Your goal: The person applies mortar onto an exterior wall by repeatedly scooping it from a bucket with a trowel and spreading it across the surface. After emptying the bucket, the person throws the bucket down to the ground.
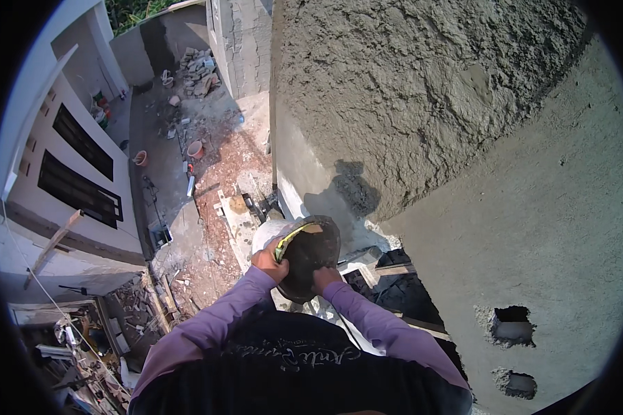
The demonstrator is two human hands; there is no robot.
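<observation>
My left hand (268,262) and my right hand (325,276) both grip a round black mortar pan (310,257) with a yellow strip along its rim. I hold it tilted in front of my chest, its mouth turned toward the wall. Behind the pan sits a white bucket (266,231). Right in front rises a wall (422,97) coated with rough wet grey plaster, and the pan casts a shadow on it. My sleeves are purple.
Smoother plaster with two square holes (512,324) covers the wall at the right. Wooden scaffold planks (394,271) lie under me. Far below are a yard with rubble, an orange bucket (195,149) and a white building (69,159) at the left.
</observation>
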